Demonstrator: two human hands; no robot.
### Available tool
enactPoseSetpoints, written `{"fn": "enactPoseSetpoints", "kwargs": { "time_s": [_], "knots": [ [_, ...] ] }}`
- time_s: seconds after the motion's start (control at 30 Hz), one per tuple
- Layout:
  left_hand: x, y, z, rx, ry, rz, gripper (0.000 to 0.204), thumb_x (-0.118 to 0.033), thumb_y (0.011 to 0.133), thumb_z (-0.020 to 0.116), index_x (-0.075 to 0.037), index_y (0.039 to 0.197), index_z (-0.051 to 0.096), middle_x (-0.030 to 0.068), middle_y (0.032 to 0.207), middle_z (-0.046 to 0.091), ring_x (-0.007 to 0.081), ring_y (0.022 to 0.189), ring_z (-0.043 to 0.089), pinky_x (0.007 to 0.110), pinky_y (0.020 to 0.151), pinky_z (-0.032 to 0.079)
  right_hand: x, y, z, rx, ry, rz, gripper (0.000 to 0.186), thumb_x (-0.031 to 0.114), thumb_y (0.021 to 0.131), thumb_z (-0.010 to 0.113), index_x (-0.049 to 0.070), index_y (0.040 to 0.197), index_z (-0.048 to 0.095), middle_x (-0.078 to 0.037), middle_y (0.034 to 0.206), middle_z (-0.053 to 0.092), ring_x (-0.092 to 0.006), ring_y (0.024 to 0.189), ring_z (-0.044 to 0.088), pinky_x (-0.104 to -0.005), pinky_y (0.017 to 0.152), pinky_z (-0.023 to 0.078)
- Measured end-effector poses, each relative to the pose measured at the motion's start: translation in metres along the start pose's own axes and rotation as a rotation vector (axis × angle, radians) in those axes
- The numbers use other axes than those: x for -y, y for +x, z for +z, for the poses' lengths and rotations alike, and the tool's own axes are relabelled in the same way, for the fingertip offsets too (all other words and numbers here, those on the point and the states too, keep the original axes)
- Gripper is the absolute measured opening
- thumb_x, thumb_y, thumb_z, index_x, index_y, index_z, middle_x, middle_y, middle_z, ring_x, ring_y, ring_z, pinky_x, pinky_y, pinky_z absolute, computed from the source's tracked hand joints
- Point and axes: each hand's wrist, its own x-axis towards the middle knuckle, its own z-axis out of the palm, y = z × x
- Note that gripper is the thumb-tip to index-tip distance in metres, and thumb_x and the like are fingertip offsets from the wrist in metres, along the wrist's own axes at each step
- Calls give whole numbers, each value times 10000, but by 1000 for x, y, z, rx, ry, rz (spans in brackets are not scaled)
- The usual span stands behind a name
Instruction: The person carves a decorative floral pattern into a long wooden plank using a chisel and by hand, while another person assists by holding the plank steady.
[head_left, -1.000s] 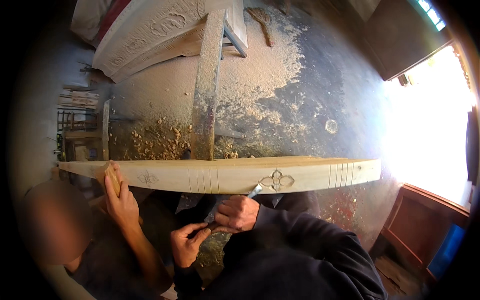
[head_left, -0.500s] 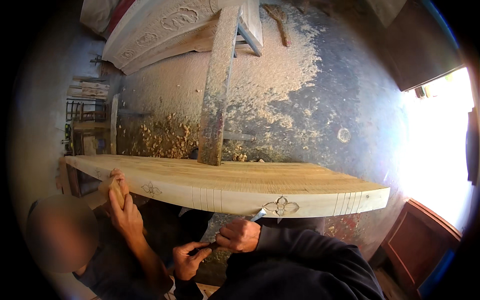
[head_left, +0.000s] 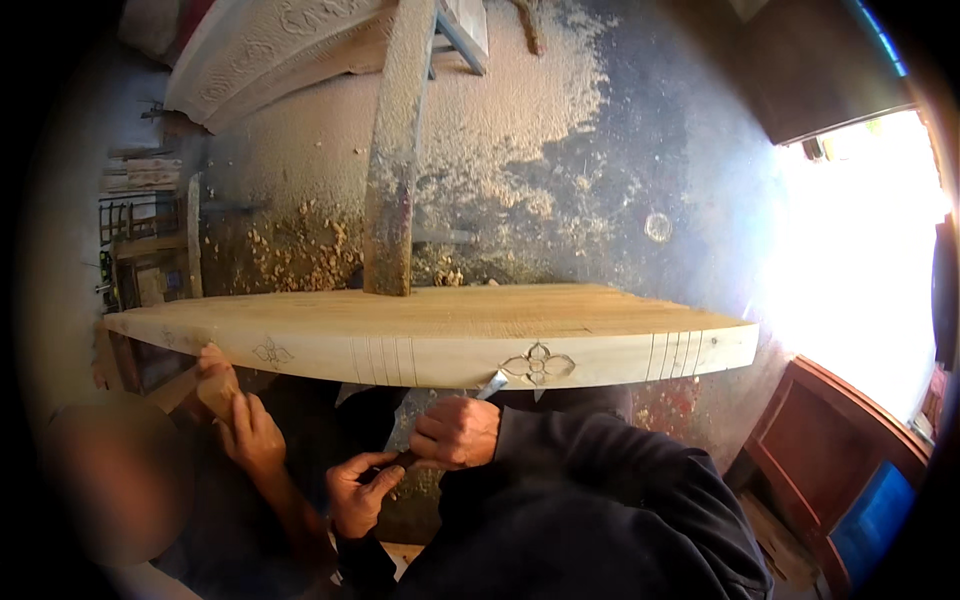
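Note:
A long pale wooden board (head_left: 630, 355) crosses the lower middle, with pencilled and cut lines and flower shapes on its near face. My right hand (head_left: 458, 432) is closed round a steel-bladed carving tool (head_left: 494, 383), whose blade rests at the lower left of the most deeply cut flower (head_left: 538, 367). Below and left of it, my left hand (head_left: 355, 492) has thumb and fingers closed on the tool's dark handle end. Both hands sit just below the board, and the handle is mostly hidden by them.
A co-worker (head_left: 130, 490) at lower left holds a wooden block (head_left: 218, 385) at the board's edge. A beam (head_left: 392, 180) runs back toward a carved pale panel (head_left: 260, 50). Wood shavings (head_left: 310, 245) cover the floor. A reddish cabinet (head_left: 810, 430) stands right, below a bright opening.
The view has shifted, so the board and my hands sit higher in the picture than half a second ago. The co-worker's hand and block have dropped slightly relative to the board.

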Motion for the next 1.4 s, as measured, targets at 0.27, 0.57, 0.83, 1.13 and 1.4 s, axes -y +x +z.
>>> {"fn": "enactPoseSetpoints", "kwargs": {
  "time_s": [0.27, 0.57, 0.83, 1.13, 1.4],
  "knots": [
    [-6, 2, -2, -3, 39, -112, 229, -90, 953, 885, 58, 1127, 875, 115, 914, 856, 110, 806, 743, 274, 739, 588, -3, -10, -5, 24, -87, 2, 311, 356, 961, 813, 107, 949, 627, -41, 863, 567, -204, 745, 637, -371, 638, 483],
    [-5, 1, 0, -18, 47, -121, 202, -35, 940, 868, 70, 1112, 870, 113, 922, 854, 118, 824, 749, 282, 772, 593, -5, -12, -8, 92, -38, -6, 295, 342, 943, 833, 94, 1016, 690, -29, 922, 635, -163, 704, 653, -337, 614, 473],
    [0, 5, -2, 24, -30, -62, 246, -120, 990, 903, 77, 1127, 853, 66, 871, 818, 69, 794, 696, 246, 714, 546, -7, -8, -8, 72, -55, -10, 307, 363, 942, 820, 122, 924, 631, -21, 823, 550, -183, 668, 616, -362, 596, 484],
    [5, 8, -3, 74, 0, 31, 235, -117, 1013, 879, 68, 1155, 848, 23, 813, 772, 45, 735, 638, 234, 645, 484, -5, -7, -7, 53, -56, 12, 410, 467, 981, 824, 137, 883, 602, -24, 814, 557, -213, 689, 638, -387, 620, 493],
    [22, 5, -4, 107, 47, 125, 301, -207, 1067, 837, 42, 1236, 838, 86, 924, 811, 115, 789, 712, 270, 692, 550, -3, -10, -5, 28, -38, 37, 381, 451, 997, 808, 123, 914, 633, -38, 823, 585, -235, 694, 645, -404, 626, 510]
  ]
}}
